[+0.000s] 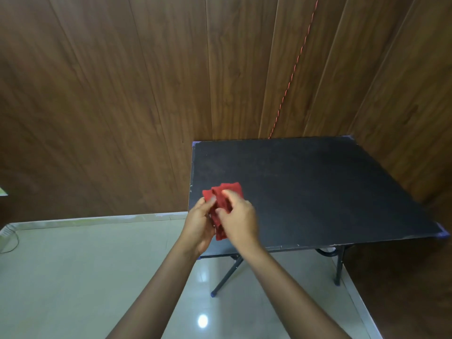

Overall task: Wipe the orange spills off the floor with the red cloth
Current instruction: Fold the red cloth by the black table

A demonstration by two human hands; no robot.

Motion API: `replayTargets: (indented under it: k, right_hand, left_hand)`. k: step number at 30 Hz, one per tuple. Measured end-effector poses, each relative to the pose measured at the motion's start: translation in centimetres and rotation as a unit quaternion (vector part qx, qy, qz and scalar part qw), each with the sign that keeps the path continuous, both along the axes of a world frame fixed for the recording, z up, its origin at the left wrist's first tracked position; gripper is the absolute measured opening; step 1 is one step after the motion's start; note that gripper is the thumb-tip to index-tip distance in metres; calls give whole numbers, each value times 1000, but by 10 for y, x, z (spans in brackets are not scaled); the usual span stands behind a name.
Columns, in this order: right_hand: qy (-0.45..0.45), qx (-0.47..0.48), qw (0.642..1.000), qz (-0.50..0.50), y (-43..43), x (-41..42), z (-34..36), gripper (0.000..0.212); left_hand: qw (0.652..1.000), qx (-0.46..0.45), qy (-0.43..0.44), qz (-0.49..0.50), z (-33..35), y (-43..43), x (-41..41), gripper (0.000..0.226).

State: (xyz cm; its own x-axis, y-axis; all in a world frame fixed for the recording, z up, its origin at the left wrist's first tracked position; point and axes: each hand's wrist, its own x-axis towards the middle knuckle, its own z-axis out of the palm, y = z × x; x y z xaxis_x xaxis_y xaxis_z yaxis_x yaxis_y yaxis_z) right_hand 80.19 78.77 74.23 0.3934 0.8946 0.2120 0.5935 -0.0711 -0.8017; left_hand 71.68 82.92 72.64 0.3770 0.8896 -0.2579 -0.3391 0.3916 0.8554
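Note:
The red cloth [221,203] is bunched up between both of my hands, held above the near left corner of a black table. My left hand [199,225] grips its left side with the thumb on top. My right hand [241,220] pinches the cloth from the right, fingers curled over it. Part of the cloth hangs down between the palms. No orange spill shows on the pale tiled floor [85,277] in this view.
The black folding table [318,192] stands in the corner on thin metal legs [227,277]. Dark wood-panelled walls [122,94] rise behind and to the right. A red cord [293,69] runs down the wall. A thin wire [14,243] lies at the far left floor edge.

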Motion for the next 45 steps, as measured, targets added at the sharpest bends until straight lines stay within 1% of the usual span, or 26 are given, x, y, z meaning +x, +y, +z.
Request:
replayTargets:
  k: [2, 3, 4, 6, 7, 8, 10, 11, 12, 14, 16, 18, 22, 23, 25, 28, 30, 31, 33, 35, 36, 38, 41, 43, 44, 45]
  right_hand:
    - [-17, -34, 997, 67, -3, -7, -3, 30]
    - [8, -56, 994, 91, -2, -2, -3, 29]
    - [62, -71, 990, 108, -2, 5, -3, 28]
    - [216, -85, 966, 111, -2, 20, -3, 20]
    - [282, -76, 953, 84, 0, 27, -4, 20]
    - [315, -62, 946, 43, 3, 34, -8, 22]
    - [274, -51, 960, -22, 8, 45, -17, 13]
    - [270, -68, 960, -19, 11, 48, -20, 8]
    - [292, -98, 951, 8, 15, 49, -23, 12]
    - [364, -144, 916, 91, 23, 50, -25, 20]
    - [364, -159, 906, 144, 32, 53, -25, 24]
    - [371, -176, 897, 166, 44, 54, -27, 29]
    - [440, -209, 840, 240, 63, 56, -32, 28]
    - [439, -214, 836, 249, 67, 54, -32, 24]
    - [395, -215, 860, 241, 76, 50, -33, 7]
    - [314, -218, 903, 193, 90, 39, -35, 14]
    - [317, -213, 912, 147, 94, 33, -42, 14]
    - [343, -218, 907, 113, 93, 32, -48, 13]
    - [414, -246, 874, 61, 88, 28, -63, 10]
    - [447, -272, 851, 46, 79, 26, -77, 12]
    - [452, -268, 850, 35, 78, 25, -83, 12]
    - [436, -245, 866, -31, 82, 24, -101, 19]
    - [272, -246, 922, -126, 97, 20, -133, 30]
    - [188, -240, 941, -143, 105, 18, -147, 24]
    - [167, -230, 948, -146, 105, 18, -150, 17]
    - [142, -216, 955, -146, 103, 20, -151, 18]
  left_hand:
    - [1000, -15, -24, -5, -4, 0, -2, 40]
    - [1000, -15, -27, -3, -5, 0, -4, 42]
    - [1000, -8, -18, 5, -8, 1, -7, 35]
    - [999, -9, 8, 35, -15, 2, -12, 16]
    - [999, -16, 19, 44, -17, 3, -15, 16]
    - [998, -23, 26, 44, -20, 4, -18, 21]
    - [998, -34, 35, 27, -23, 6, -24, 24]
    - [999, -35, 34, 10, -23, 7, -27, 25]
    - [999, -37, 30, -11, -25, 9, -29, 25]
    - [998, -39, 21, -54, -27, 13, -34, 25]
    - [996, -45, 13, -79, -30, 20, -40, 26]
    - [994, -59, 2, -93, -33, 31, -47, 27]
    - [983, -124, -51, -122, -36, 50, -60, 27]
    - [980, -133, -66, -131, -36, 54, -62, 31]
    - [975, -128, -67, -169, -35, 63, -65, 43]
    - [976, -101, 2, -194, -37, 78, -64, 41]
    - [981, -115, 9, -159, -46, 83, -61, 44]
    - [982, -129, 3, -138, -52, 84, -60, 45]
    - [983, -151, -3, -103, -68, 85, -56, 40]
    - [984, -157, -2, -79, -82, 84, -52, 35]
    - [986, -149, 10, -73, -89, 85, -50, 33]
    - [987, -127, 71, -64, -101, 83, -43, 26]
    - [970, -95, 222, -14, -128, 78, -30, 14]
    - [947, -12, 320, -11, -139, 76, -20, 13]
    - [927, 43, 373, -25, -144, 76, -18, 20]
    - [899, 94, 426, -40, -149, 77, -17, 33]
